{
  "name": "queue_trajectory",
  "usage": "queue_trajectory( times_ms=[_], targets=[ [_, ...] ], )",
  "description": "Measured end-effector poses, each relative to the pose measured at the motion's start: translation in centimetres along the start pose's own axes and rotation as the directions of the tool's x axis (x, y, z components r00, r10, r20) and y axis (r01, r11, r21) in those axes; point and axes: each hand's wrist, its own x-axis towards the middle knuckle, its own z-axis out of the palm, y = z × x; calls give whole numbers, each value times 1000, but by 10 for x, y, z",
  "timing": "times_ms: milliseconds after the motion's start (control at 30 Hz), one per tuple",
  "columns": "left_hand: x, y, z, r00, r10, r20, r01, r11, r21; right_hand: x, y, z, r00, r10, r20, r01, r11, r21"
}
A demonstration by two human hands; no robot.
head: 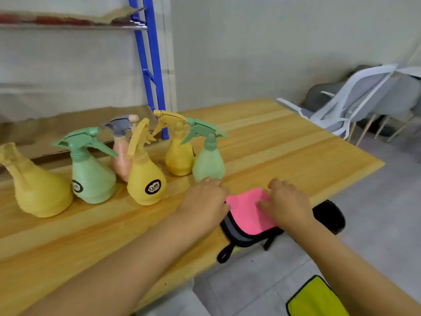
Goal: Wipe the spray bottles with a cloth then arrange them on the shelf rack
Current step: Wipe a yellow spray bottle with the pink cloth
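Soft pink cloth [247, 207] lay limp at edge of wooden table [284, 151]; judged best pinched by a corner | left hand [205, 198] flat, empty | right hand [288, 202] pressed cloth, fingers uncurled | plastic spray bottles [145, 179] stood nearby, probably light, neck-grip

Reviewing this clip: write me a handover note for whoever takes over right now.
Left hand: rests on the table beside the cloth, holding nothing.
Right hand: rests on the pink cloth at the table's near edge.
Six bottles stand on the table, left of the hands; none shows on the rack.
Done: none shelved; whether any is wiped cannot be judged.
Left: wipe the bottles, arrange them on the rack.
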Motion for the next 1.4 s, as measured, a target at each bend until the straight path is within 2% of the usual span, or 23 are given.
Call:
queue_trajectory(
  times_ms=[67,133,233,333,467,567,667,833,900,967,1033,1067,1133,1167,1200,1267,1400],
  targets=[
    [4,3,3,1000,5,13,-5,1000,-8,1,1,-1,994,46,99,-59,988,140],
    [6,5,8,1000,17,7,-17,1000,-22,3,1,0,987,26,157,-68,962,263],
    [5,4,7,999,24,-46,-30,992,-121,3,-2,-1,995,-75,59,35,860,509],
    [-3,-2,-3,991,-36,-133,-1,963,-268,-1,-16,-13,978,-202,-44,178,712,679],
    [-21,-15,-21,953,-119,-280,21,944,-330,-6,-46,-27,924,-360,-131,325,555,765],
    [-43,-30,-33,920,-205,-334,49,906,-421,-6,-70,-30,919,-351,-178,346,505,791],
    [-67,-51,-41,886,-346,-310,100,795,-599,-7,-95,-30,932,-344,-113,276,470,838],
    [-110,-81,-59,794,-545,-270,115,570,-813,-13,-144,-24,889,-453,-71,251,351,902],
    [-125,-91,-61,766,-597,-239,96,473,-876,-18,-165,-23,899,-430,-85,197,223,955],
    [-138,-103,-62,730,-653,-204,120,416,-901,-25,-186,-23,921,-383,-74,110,72,991],
    [-150,-115,-61,655,-724,-215,184,429,-885,-33,-204,-24,944,-321,-71,73,-6,997],
    [-155,-122,-61,580,-773,-256,218,450,-866,-37,-212,-24,952,-292,-89,87,-20,996],
    [-162,-138,-69,387,-839,-383,266,499,-825,-43,-224,-26,961,-241,-136,139,-2,990],
    [-164,-146,-74,310,-839,-448,293,532,-794,-44,-228,-26,965,-215,-153,161,19,987],
    [-165,-155,-81,264,-824,-501,330,565,-756,-46,-232,-27,968,-194,-159,171,44,984],
    [-163,-172,-94,259,-781,-569,411,622,-666,-50,-236,-27,972,-169,-164,181,94,979],
    [-156,-197,-108,357,-713,-603,502,691,-520,-57,-241,-27,972,-176,-156,183,150,972]
  ],
)
